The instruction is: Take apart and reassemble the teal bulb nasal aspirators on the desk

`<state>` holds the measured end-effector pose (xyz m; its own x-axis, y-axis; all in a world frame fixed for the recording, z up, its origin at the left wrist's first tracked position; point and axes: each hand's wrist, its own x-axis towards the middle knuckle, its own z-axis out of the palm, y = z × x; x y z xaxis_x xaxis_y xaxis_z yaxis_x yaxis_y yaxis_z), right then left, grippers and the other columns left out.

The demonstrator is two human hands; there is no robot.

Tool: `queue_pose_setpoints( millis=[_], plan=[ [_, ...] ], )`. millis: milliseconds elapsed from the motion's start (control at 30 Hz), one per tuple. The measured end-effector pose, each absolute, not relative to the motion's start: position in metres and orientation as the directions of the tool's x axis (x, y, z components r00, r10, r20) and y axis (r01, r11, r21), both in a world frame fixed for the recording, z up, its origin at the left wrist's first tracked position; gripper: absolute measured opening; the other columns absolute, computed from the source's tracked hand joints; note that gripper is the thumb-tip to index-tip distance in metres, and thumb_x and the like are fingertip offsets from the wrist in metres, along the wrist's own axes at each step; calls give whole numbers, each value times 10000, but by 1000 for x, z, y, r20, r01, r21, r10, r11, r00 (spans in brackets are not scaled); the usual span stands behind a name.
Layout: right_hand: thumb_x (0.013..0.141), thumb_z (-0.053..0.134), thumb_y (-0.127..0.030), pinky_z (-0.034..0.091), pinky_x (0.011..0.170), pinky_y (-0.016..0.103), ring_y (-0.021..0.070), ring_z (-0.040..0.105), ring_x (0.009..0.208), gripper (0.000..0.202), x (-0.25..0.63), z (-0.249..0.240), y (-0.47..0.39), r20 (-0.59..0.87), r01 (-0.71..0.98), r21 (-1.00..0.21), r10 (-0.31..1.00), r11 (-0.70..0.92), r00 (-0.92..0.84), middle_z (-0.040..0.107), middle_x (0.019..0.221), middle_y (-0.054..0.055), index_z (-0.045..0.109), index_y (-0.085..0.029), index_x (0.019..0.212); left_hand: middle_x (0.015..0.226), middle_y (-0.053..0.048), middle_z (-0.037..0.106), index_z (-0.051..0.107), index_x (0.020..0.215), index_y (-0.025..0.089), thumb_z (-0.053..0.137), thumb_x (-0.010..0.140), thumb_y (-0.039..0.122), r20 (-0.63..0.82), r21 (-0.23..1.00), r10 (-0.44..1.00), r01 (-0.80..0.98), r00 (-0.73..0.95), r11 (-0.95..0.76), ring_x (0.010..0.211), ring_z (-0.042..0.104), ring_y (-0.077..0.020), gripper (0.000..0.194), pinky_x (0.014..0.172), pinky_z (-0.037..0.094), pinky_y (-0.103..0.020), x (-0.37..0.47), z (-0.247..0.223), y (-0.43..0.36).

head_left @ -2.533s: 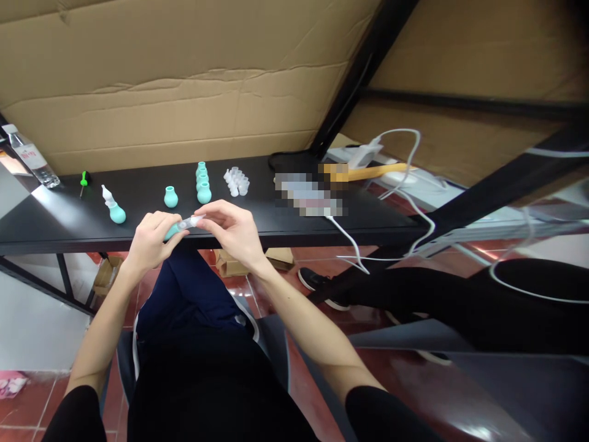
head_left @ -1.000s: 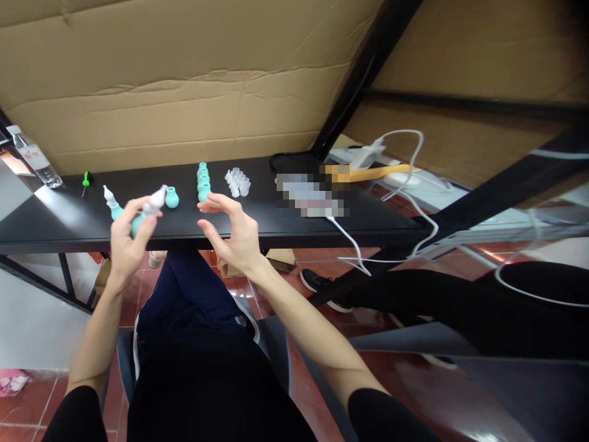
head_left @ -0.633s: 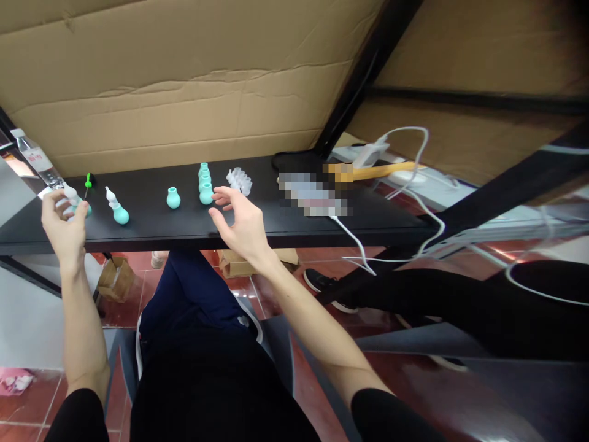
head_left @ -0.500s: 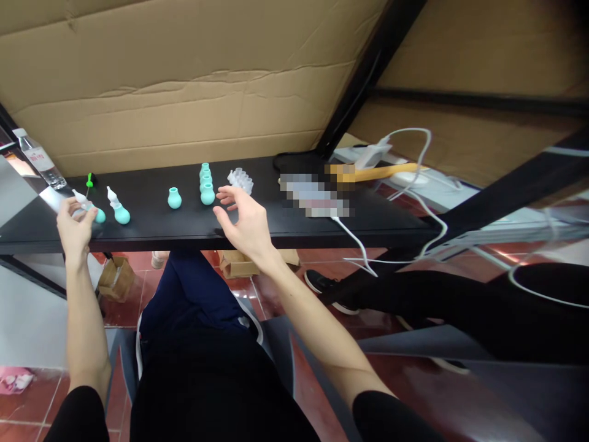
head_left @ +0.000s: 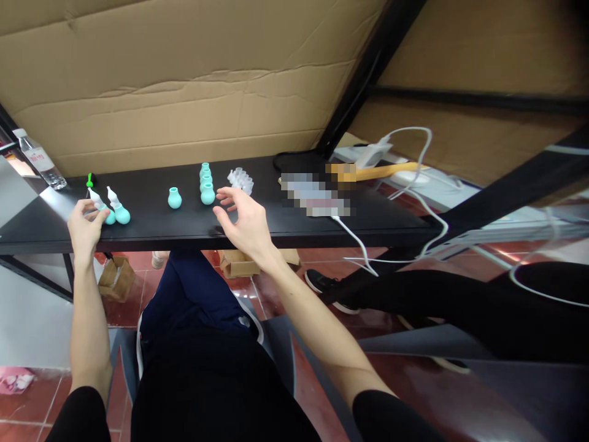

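Note:
My left hand [head_left: 85,228] has its thumb and fingers closed around a teal bulb nasal aspirator [head_left: 96,198] with a translucent tip, low over the black tabletop. Right alongside lies a second nasal aspirator [head_left: 120,212], tip pointing up and to the left. My right hand [head_left: 247,222] is open, fingers spread and curved, holding nothing. Just left of its fingertips stands a row of several teal bulbs [head_left: 207,194] without tips. Behind the hand is a cluster of clear plastic tips [head_left: 240,179], partly covered by it. One single teal bulb [head_left: 174,199] stands upright between my hands.
A water bottle [head_left: 42,161] stands at the left end of the black table [head_left: 151,230], near a small green item [head_left: 89,180]. To the right lie a blurred-out flat object [head_left: 313,195] and white cables [head_left: 356,242]. A cardboard panel [head_left: 193,80] closes off the back.
My left hand has moved a little to the right with the nasal aspirator, bringing it up against the second one. My right hand has stayed almost still.

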<state>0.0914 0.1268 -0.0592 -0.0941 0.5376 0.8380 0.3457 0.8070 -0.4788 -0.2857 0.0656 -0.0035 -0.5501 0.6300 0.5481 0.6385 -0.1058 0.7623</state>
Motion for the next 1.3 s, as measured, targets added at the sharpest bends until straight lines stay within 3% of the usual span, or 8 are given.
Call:
queue_pose_setpoints(
  millis=[533, 1067, 1300],
  plan=[
    [1039, 630, -324, 682, 927, 504, 284, 775, 1001, 250, 93, -59, 127, 827, 367, -479, 550, 798, -116, 820, 1200, 108, 707, -245, 1264, 1098, -55, 771, 633, 984, 236, 838, 751, 268, 532, 746, 692, 657, -488, -110, 1019, 816, -244, 312, 845, 666, -303, -279, 0, 65],
    [1030, 636, -302, 673, 921, 504, 294, 782, 994, 260, 93, -61, 129, 815, 371, -482, 562, 793, -143, 819, 1189, 114, 706, -245, 1273, 1060, -48, 811, 741, 1114, 233, 809, 816, 254, 544, 670, 702, 742, -459, -35, 1088, 810, -259, 307, 917, 657, -322, -280, -1, 66],
    [1031, 617, -294, 662, 924, 487, 292, 776, 993, 266, 95, -61, 130, 804, 414, -475, 574, 776, -154, 815, 1198, 127, 715, -224, 1268, 1210, -90, 809, 749, 1216, 223, 829, 851, 258, 569, 666, 699, 741, -433, -83, 1097, 799, -265, 376, 878, 658, -330, -286, -2, 67]
  ],
)
